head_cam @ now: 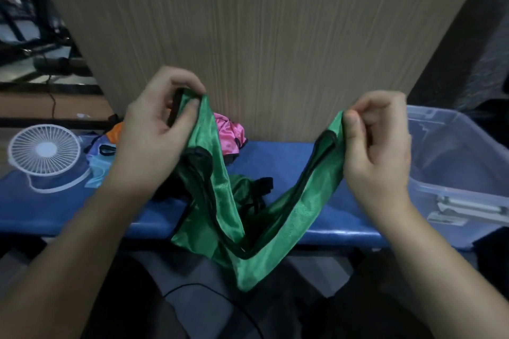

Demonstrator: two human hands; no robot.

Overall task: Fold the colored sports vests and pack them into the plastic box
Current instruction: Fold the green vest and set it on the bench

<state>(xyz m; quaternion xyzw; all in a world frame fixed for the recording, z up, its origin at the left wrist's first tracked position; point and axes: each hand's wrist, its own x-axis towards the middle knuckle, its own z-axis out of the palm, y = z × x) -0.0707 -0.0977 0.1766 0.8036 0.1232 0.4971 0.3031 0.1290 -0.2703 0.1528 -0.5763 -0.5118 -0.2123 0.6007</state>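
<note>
Green vest (220,228) with black trim hangs between both hands above the near edge of the blue bench (68,209). I see the left hand (154,140) pinching one shoulder strap, its fingers (190,109) curled over the fabric, and the right hand (377,143) pinching the other strap between thumb and fingers (351,125). Below the fingers the vest sags in a V past the bench edge. Beyond the left fingers lies a pink vest (230,133); left of them, a heap of orange and blue vests (103,148) and a white fan (44,150). Right of the right fingers stands the clear plastic box (454,173), open
</note>
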